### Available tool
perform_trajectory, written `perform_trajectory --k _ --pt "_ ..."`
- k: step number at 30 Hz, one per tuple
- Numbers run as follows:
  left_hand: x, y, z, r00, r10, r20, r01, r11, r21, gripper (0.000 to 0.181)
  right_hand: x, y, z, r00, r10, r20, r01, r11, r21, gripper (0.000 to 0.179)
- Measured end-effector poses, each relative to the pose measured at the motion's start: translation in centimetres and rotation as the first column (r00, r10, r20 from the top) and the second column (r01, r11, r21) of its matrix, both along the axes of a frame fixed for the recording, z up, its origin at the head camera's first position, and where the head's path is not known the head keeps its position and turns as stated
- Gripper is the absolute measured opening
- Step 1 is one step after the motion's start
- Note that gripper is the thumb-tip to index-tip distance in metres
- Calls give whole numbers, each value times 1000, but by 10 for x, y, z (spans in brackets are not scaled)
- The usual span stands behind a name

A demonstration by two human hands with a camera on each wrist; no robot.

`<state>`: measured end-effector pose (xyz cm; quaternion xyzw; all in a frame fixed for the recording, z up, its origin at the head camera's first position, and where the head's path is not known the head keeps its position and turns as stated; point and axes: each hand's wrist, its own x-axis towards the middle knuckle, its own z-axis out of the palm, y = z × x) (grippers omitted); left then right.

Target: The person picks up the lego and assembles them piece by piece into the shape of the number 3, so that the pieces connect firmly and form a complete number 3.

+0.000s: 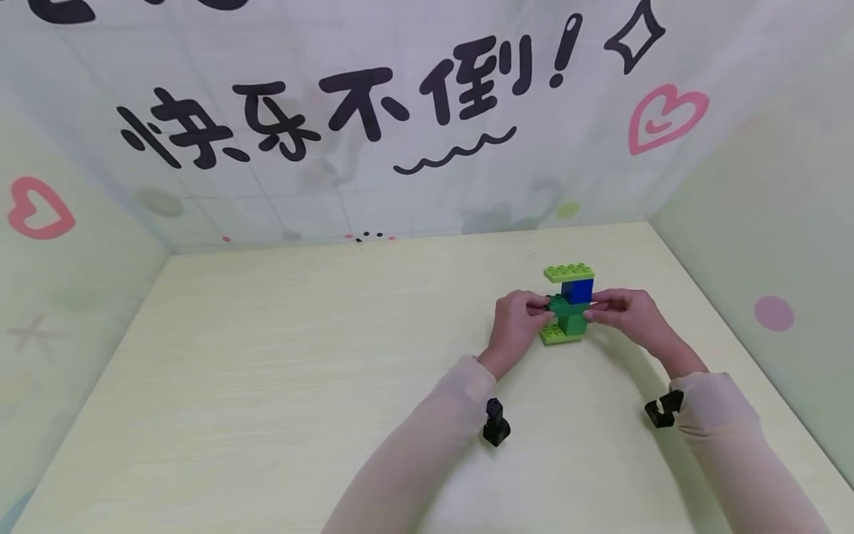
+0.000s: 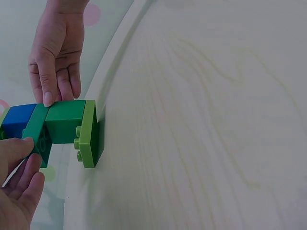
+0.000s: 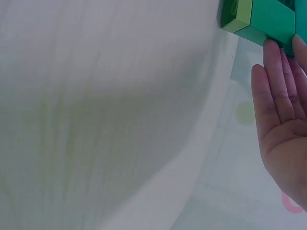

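A toy brick tower (image 1: 572, 325) stands upright near the back right of the table. Lime studded plates form its top and bottom, with green bricks and a blue brick (image 1: 582, 291) between them. My left hand (image 1: 516, 326) pinches the jutting end of the middle green brick (image 2: 36, 129) between thumb and fingers. On the opposite side, my right hand (image 1: 630, 317) holds the tower lightly, its thumb on the green part. Long, nearly straight fingers (image 3: 276, 86) of that hand reach the brick's edge in the right wrist view. Part of the grip is hidden there.
The pale wooden table (image 1: 267, 371) extends left and forward of the tower. A printed cloth wall (image 1: 373, 193) rises behind it, and a side wall (image 1: 767, 245) stands to the right. Black wrist-worn devices (image 1: 495, 424) sit by both sleeves.
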<state>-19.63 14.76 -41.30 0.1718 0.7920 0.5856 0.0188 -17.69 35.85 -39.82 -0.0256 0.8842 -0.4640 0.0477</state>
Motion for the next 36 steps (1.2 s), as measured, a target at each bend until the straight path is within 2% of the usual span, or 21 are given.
perform_trajectory --k 10,19,28,36 --pt "-7 1 -3 999 27 -44 -26 1000 4 18 -6 0 1 1000 -25 12 25 999 38 48" --pt "-11 1 -2 996 26 -80 -28 999 -26 16 -10 -2 -1 999 -39 22 39 999 2 49" --pt "-17 2 -1 994 15 -113 -29 992 -126 16 -15 -5 -2 998 -60 7 60 998 -25 47" --pt "-23 2 -4 996 10 -88 -21 992 -122 16 -18 -7 -6 998 -64 -20 63 997 -47 43"
